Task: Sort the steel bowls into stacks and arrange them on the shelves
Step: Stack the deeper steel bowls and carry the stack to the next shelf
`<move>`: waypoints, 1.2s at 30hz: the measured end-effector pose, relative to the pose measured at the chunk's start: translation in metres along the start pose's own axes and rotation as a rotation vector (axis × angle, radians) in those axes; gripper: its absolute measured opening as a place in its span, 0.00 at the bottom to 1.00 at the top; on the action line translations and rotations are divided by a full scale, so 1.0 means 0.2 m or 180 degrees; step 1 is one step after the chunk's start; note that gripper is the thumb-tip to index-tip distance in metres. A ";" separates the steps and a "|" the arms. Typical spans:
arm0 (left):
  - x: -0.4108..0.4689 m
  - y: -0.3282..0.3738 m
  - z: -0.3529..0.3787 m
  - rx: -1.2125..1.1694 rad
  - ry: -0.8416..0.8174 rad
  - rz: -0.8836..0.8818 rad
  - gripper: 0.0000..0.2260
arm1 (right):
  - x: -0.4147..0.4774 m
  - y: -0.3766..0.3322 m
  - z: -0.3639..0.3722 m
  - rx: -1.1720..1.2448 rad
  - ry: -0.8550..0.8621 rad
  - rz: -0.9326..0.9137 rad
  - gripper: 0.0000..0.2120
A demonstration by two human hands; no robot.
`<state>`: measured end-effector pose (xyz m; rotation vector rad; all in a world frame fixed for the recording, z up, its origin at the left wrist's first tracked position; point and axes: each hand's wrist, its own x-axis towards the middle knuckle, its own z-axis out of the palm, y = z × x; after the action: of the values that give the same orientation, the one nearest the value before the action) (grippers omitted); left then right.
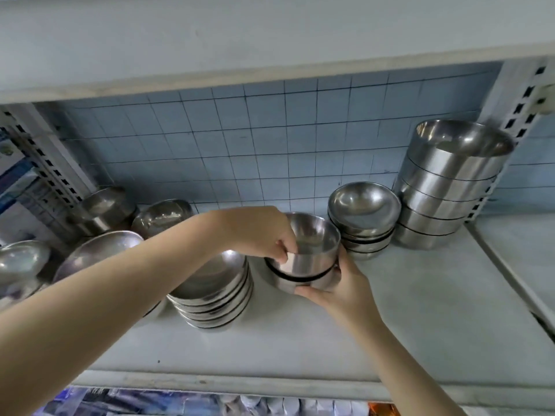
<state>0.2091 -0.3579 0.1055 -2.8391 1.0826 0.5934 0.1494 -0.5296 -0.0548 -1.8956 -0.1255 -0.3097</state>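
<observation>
A straight-walled steel bowl (pixel 312 250) sits nested in a second one (pixel 303 282) at the middle of the white shelf (pixel 405 319). My left hand (pixel 258 232) pinches the upper bowl's near rim from above. My right hand (pixel 339 285) cups the lower bowl from the right and underneath. To the left stands a stack of wide shallow bowls (pixel 213 298). On the right are a low stack of rounded bowls (pixel 365 219) and a tall stack of straight-walled bowls (pixel 450 187).
More loose bowls (pixel 99 256) and a steel cup (pixel 105 208) crowd the shelf's left end. A tiled wall (pixel 255 145) backs the shelf, and slotted uprights (pixel 516 115) frame it. Another shelf board (pixel 270 40) hangs overhead. Packaged goods (pixel 180 403) show below the front edge.
</observation>
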 end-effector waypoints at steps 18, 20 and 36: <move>-0.25 -0.86 0.08 -0.0300 -0.0118 -0.2220 0.14 | -0.01 0.00 0.08 0.0418 0.0186 0.0055 0.56; -0.22 -0.90 0.13 -0.0551 -0.0047 -0.2152 0.14 | 0.00 0.00 0.09 0.0275 0.0261 0.0028 0.56; -0.28 -0.92 0.05 0.0452 0.0862 -0.2382 0.11 | -0.01 0.03 0.05 0.0435 -0.0154 0.0110 0.53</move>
<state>0.2875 -0.1812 0.0989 -2.9243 0.0115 0.0677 0.1499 -0.5224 -0.0632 -1.7683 -0.1427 -0.2259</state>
